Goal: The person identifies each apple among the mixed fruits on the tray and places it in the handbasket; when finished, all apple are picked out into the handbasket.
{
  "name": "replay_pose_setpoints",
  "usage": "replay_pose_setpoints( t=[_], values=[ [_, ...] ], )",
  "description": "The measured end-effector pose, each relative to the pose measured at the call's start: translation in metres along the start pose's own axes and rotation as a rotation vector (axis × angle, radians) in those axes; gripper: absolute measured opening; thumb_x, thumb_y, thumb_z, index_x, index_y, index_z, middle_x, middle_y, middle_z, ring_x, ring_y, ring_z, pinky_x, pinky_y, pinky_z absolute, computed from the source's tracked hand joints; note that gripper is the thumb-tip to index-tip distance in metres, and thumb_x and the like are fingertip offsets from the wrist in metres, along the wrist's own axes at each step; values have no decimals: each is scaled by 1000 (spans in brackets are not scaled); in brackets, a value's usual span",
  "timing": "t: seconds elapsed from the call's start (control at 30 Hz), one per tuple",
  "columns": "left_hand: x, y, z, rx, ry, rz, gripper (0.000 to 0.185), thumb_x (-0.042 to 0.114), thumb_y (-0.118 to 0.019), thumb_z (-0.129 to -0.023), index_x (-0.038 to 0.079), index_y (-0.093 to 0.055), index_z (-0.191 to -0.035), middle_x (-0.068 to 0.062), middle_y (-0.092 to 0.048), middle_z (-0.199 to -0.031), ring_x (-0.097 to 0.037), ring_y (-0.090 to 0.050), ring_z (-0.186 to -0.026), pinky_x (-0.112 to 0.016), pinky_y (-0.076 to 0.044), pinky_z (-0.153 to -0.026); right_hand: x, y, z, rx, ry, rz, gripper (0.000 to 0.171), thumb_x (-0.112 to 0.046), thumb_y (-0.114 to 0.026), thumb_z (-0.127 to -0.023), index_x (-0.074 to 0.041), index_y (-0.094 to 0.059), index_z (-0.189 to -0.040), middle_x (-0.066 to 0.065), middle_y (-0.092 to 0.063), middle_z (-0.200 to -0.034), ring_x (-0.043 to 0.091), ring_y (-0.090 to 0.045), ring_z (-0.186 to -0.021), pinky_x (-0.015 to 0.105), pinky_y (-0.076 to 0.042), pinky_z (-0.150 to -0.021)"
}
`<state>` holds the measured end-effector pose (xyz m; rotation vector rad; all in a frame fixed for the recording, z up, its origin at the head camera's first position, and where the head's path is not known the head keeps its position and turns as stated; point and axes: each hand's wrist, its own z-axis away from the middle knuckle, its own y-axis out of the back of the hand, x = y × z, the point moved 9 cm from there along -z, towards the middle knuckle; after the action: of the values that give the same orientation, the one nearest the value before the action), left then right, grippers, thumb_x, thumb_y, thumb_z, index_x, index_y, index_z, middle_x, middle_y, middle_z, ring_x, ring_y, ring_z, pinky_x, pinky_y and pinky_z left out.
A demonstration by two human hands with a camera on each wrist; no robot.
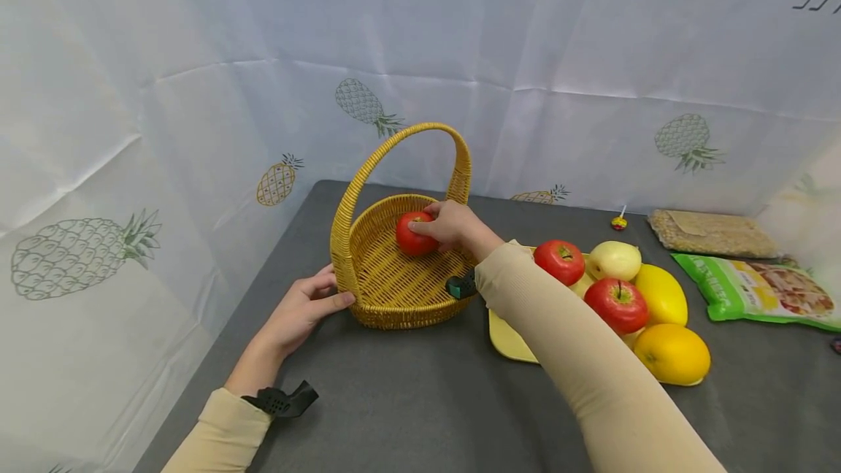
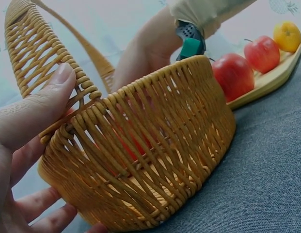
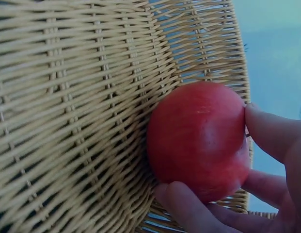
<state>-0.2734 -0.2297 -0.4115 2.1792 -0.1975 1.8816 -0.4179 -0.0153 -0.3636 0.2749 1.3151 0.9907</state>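
Observation:
A yellow wicker basket [image 1: 394, 316] with a tall arched handle stands on the dark table. My left hand [image 1: 298, 312] holds its left side, the thumb lying over the rim by the handle's foot; in the left wrist view the fingers [image 2: 36, 206] curl around the outside. Inside the basket, toward the back right, is a red apple [image 1: 412, 234]. My right hand [image 1: 456, 227] reaches over the right rim and grips that apple between thumb and fingers. Seen from the right wrist, the apple [image 3: 198, 141] sits against the woven wicker.
Right of the basket, a pale yellow tray [image 1: 509, 341] carries red apples [image 1: 616, 305], a pale green fruit [image 1: 614, 261], a yellow mango [image 1: 660, 294] and an orange fruit [image 1: 671, 354]. Behind lie a lollipop [image 1: 619, 222], a brown packet [image 1: 712, 233] and a green bag [image 1: 755, 290]. A white curtain [image 1: 460, 42] borders the table.

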Motion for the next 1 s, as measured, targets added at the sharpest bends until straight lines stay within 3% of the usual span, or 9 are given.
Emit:
replay_pose_setpoints(
  t=[0.3,0.5,0.7,0.87,1.0],
  values=[
    [-2,1,0,1,-7,32,31,8,-71,-97,-12,-66,-120,-16,-29,-165,-33,-19,-153,-22,-44,-102,-3,-4,4,-30,14,-80,72,-38,-68,-100,-9,-38,-159,16,-51,-144,28,-63,-112,42,-56,-91],
    [-2,1,0,-4,-17,66,34,7,-70,-97,-15,-63,-122,-18,-28,-164,-32,-20,-153,-23,-45,-103,-2,1,13,-79,63,-75,71,-37,-63,-103,-9,-32,-161,17,-46,-151,34,-63,-110,46,-53,-96],
    [-3,1,-1,-20,-24,113,39,5,-67,-99,-17,-58,-129,-23,-27,-163,-30,-13,-155,-23,-42,-106,3,15,30,-136,99,-245,64,-27,-56,-108,-6,-29,-161,17,-34,-161,41,-55,-128,50,-48,-103],
    [-3,-1,0,-36,-35,112,42,5,-64,-101,-16,-54,-136,-23,-22,-165,-31,-10,-155,-22,-41,-106,14,29,43,-154,96,-345,56,-24,-53,-109,-4,-34,-158,17,-38,-159,42,-51,-133,50,-45,-107],
    [-3,-4,-3,-40,-53,127,37,5,-61,-102,-10,-57,-135,-24,-24,-163,-33,-20,-152,-24,-42,-105,22,42,58,-150,103,-369,53,-24,-51,-110,-3,-36,-157,19,-39,-157,42,-51,-133,51,-44,-107]
  ],
)
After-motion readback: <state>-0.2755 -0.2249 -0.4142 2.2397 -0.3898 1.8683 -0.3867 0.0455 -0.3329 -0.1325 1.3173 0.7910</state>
